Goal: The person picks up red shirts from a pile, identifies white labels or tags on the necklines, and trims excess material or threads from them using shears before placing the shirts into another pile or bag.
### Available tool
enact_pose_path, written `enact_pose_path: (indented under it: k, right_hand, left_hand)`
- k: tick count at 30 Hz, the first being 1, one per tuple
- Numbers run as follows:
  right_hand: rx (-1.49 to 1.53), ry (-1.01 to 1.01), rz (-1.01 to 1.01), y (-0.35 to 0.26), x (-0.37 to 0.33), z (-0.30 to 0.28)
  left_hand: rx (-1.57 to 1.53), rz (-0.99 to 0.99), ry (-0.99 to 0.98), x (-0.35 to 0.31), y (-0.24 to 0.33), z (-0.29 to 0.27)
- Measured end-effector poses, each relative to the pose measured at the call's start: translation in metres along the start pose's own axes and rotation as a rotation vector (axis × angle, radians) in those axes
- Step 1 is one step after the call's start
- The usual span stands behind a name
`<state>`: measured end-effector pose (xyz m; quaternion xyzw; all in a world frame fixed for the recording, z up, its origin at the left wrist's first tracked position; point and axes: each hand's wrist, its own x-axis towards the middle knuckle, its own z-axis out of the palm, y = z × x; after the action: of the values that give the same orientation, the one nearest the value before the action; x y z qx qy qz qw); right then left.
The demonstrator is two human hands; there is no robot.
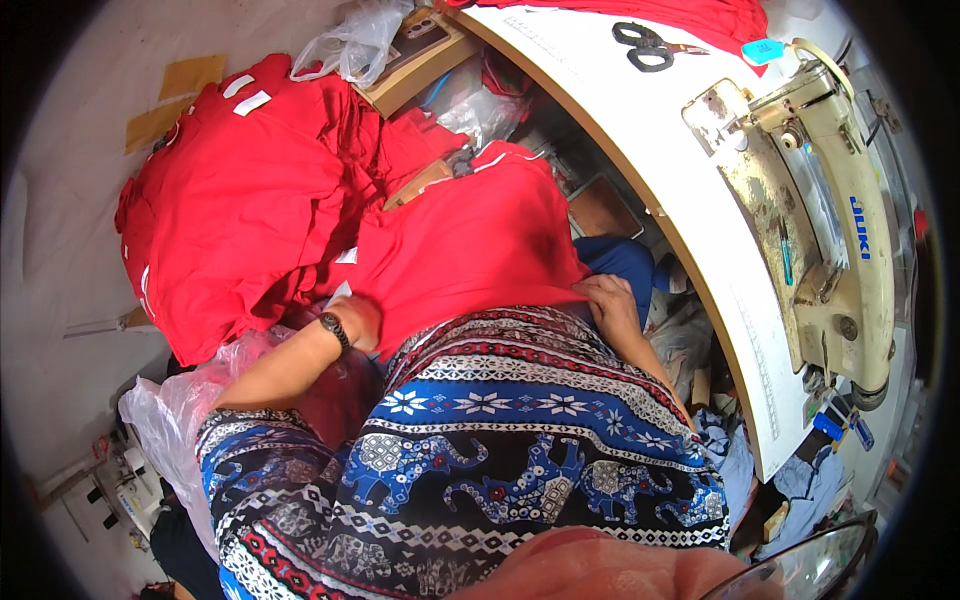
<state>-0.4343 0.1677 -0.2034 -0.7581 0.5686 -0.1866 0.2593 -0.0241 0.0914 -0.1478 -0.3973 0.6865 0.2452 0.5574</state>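
A red garment lies spread over my lap, its near edge against my patterned top. At its right corner, my right hand pinches the cloth between thumb and fingers. My left hand, with a dark watch on the wrist, is closed at the garment's left edge. Some of its fingers are hidden by the cloth. A small white tag sticks up beside that hand.
A large pile of red garments rises at the left. To the right stands a white table with black-handled scissors and a sewing machine. A cardboard box and a clear plastic bag are at the far side.
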Motion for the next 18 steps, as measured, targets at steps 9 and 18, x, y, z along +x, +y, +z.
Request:
enact_pose_path:
  k: [9, 18]
  right_hand:
    - [0.083, -0.314, 0.161, 0.007, -0.015, -0.008]
    - [0.345, 0.143, 0.286, -0.045, -0.024, -0.080]
  left_hand:
    - [-0.462, 0.261, 1.082, 0.033, -0.005, -0.130]
    - [-0.829, 0.337, 1.299, 0.124, -0.003, -0.145]
